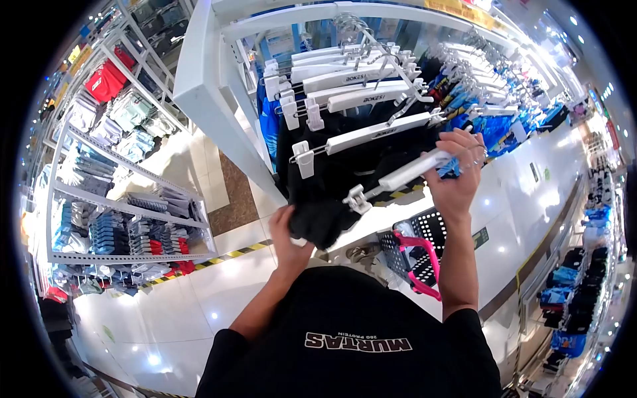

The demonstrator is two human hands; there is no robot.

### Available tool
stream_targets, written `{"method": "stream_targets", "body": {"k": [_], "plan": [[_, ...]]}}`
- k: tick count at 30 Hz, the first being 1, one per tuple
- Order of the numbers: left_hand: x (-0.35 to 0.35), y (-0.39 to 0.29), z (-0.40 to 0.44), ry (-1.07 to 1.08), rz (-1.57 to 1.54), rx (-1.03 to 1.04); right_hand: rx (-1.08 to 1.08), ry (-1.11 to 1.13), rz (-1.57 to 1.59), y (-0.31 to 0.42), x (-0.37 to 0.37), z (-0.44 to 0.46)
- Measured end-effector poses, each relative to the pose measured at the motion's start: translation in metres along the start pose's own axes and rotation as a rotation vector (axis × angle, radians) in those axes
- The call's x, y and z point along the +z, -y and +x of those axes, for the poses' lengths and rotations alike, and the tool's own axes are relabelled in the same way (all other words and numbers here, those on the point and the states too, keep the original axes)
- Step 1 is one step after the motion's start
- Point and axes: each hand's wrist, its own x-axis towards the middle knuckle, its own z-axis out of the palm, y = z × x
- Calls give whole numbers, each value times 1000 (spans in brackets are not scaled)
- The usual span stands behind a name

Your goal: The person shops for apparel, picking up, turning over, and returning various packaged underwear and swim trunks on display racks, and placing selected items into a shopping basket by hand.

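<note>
My right hand (458, 169) is wrapped round one end of a white clip hanger (408, 170), which slants down to the left. The hanger's other clip is at a bunched black garment (322, 219). My left hand (290, 240) has its fingers closed on the left side of this garment. Just beyond, white hangers (378, 132) with black garments hang in a row from the rack. Whether the lower clip grips the cloth cannot be made out.
A white rack frame (206, 93) stands ahead on the left. Below my right forearm is a black basket (428, 229) with a pink handle (431, 255). Shelves of folded clothes (99, 225) stand at the left, and more clothing (567, 292) hangs at the right.
</note>
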Motion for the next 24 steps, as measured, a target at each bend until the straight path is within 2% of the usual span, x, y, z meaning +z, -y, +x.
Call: {"method": "stream_targets", "body": {"k": [2,4,5,9,12,13,16,17,20,21,24], "plan": [[17,6,7,19,13,124,20,-38,-8,-3,-12,-16],[31,14,8,138,-214,201,90,-87,8,-12,-21,-36],[38,14,5,237,-267,119,141,-113,-36,-16,-26,-45],[47,-5,3,527,-278,48,344,-222,-130,-27,-44,-86],[46,-18,-3,718,-224,-149,538,-269,-197,-26,-61,-110],[49,-19,-1,809,-244,-272,611,-243,-216,-24,-67,-116],[52,-31,7,830,-381,-474,752,-191,-256,-25,-81,-134],[59,-24,4,764,-486,-421,786,-189,-236,-25,-83,-139],[60,-27,12,784,-557,-430,892,-111,-247,-18,-89,-147],[58,-27,11,803,-521,-480,925,-78,-262,-14,-91,-148],[54,-34,3,768,-397,-443,905,-203,-229,-10,-86,-152]]}}
